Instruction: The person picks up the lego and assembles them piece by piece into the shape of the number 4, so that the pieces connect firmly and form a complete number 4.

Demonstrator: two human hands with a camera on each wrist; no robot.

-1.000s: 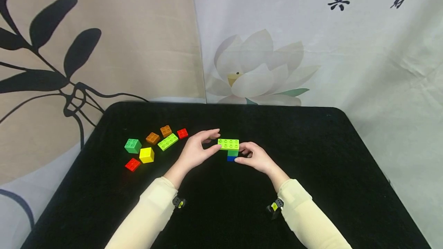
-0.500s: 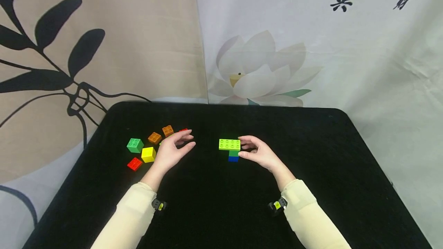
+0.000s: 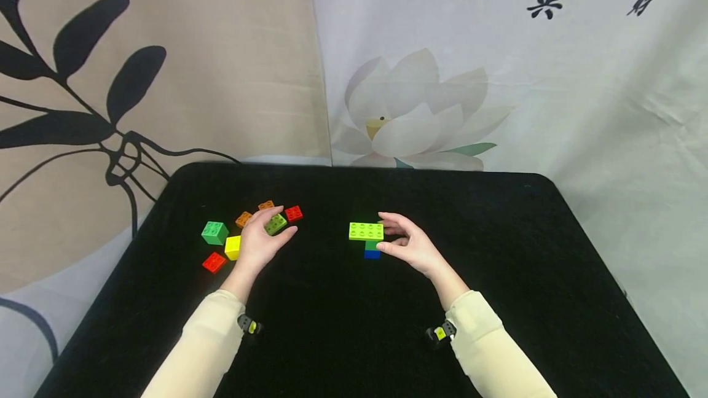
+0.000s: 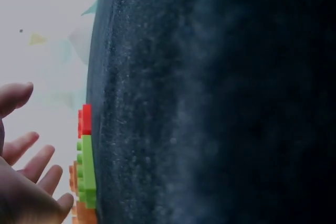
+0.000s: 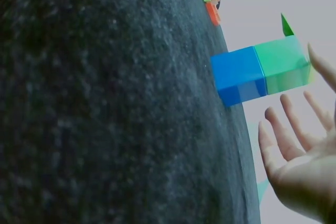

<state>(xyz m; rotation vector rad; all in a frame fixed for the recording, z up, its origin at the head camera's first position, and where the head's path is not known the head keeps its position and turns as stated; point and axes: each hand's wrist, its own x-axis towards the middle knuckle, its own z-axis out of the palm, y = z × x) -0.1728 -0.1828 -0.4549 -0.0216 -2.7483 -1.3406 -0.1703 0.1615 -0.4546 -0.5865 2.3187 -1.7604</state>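
A small stack of toy building bricks stands on the black table, with a lime 2x4 brick [image 3: 366, 231] on top, a green brick [image 5: 283, 64] under it and a blue brick [image 5: 239, 75] at the bottom. My right hand [image 3: 412, 244] is at the stack's right side. Its thumb tip is right at the green brick, and the other fingers are spread loosely. To the left, my left hand [image 3: 261, 239] hovers over a loose lime brick [image 4: 88, 171], thumb and fingers apart and nothing between them. The hand partly hides that brick and an orange brick [image 3: 243, 219].
Around the left hand lie a red brick [image 3: 294, 213], another orange brick [image 3: 266, 205], a yellow brick [image 3: 232, 247], a green brick [image 3: 214, 233] and a second red brick [image 3: 214, 262]. A printed cloth [image 3: 420, 109] hangs behind the table's far edge.
My left hand has left the stack's side and moved left over the loose bricks. The right hand stays beside the stack, its thumb slightly higher, level with the green brick.
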